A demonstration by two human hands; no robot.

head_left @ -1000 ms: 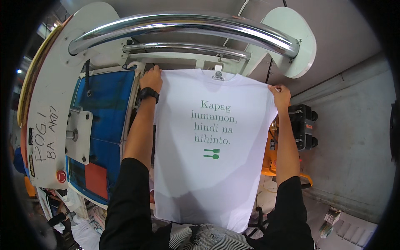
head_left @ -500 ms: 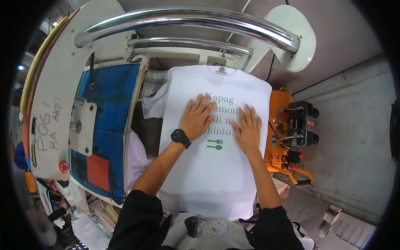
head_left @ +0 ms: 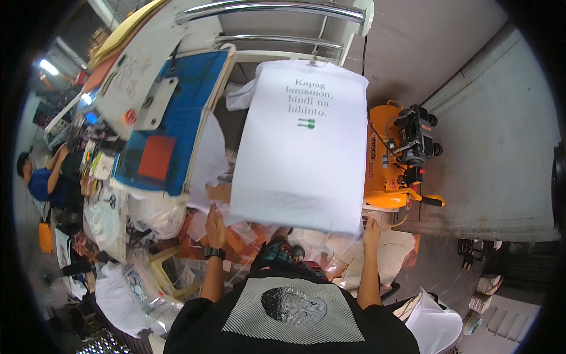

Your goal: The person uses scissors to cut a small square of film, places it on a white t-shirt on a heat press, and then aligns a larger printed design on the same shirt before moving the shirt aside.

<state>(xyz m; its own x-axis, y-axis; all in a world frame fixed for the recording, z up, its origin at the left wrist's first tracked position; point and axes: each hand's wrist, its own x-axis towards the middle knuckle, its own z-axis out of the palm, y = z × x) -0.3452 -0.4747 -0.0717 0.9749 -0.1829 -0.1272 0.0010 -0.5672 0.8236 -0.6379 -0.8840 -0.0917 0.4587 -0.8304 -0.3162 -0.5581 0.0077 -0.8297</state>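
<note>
A white T-shirt with green lettering and a small green fork-and-spoon print lies spread flat on the press, its collar at the far end. My left hand, a dark watch at its wrist, is just beside the shirt's near left corner. Its fingers are stretched upward and look empty. At the near right corner my right hand has its fingertips closed on the hem, partly hidden by the cloth. The blue heat-press head, with a red patch, is swung out to the left of the shirt.
Chrome bars cross the far side. An orange air compressor stands right of the shirt, against a grey wall. Plastic-wrapped goods and a cluttered table lie left, where another person is at work. Loose sheets cover the floor.
Both my hands have left the printed area and come back toward me to the near corners of the T-shirt. The view has shifted, showing more of the floor and the left side.
</note>
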